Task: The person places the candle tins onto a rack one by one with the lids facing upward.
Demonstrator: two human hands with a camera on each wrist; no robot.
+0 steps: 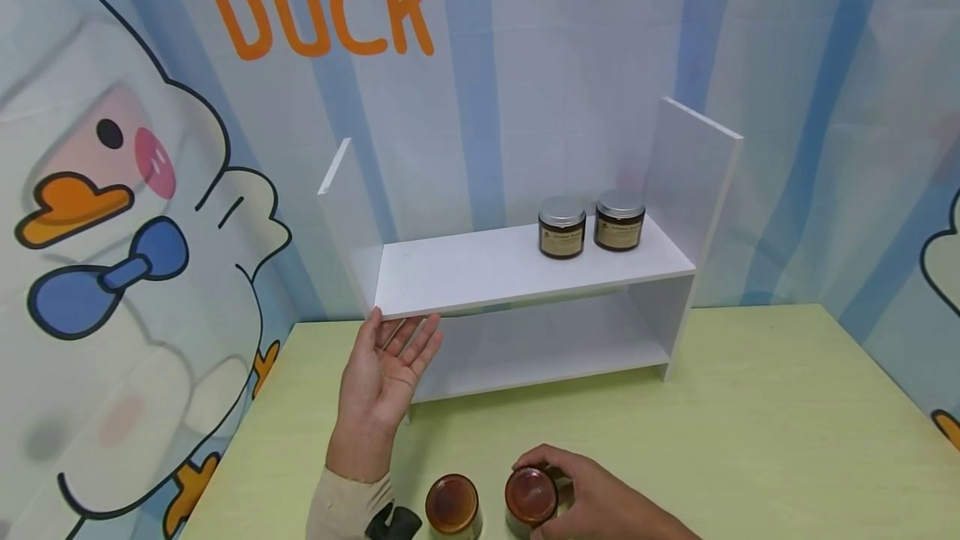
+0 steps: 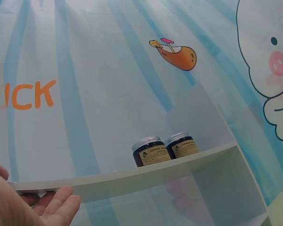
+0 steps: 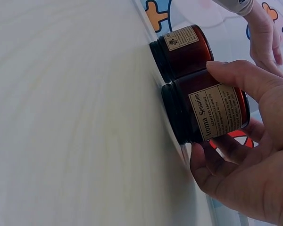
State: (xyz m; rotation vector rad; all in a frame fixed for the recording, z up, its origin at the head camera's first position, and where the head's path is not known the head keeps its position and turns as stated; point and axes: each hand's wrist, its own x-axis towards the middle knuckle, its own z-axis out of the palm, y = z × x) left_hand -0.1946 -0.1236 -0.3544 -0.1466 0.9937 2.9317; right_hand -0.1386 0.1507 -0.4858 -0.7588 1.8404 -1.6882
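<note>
My left hand (image 1: 385, 377) is palm up at the left end of a white two-tier shelf (image 1: 480, 269). Its thumb lies over the upper board's front edge and its fingers reach beneath, pinching the board. In the right wrist view my right hand (image 3: 259, 141) grips an amber glass candle jar (image 3: 214, 110) labelled as a scented candle. That jar is upside down, lid toward the table, its reddish base facing up. A second inverted candle jar (image 1: 453, 502) stands on its left.
Two upright candle jars with silver lids, one in front (image 1: 562, 228) and one at the end (image 1: 619, 222), stand on the upper board's right half. A shelf side panel (image 1: 693, 182) rises beside them. The pale green table (image 1: 765, 423) ends against a printed duck backdrop (image 1: 585, 48).
</note>
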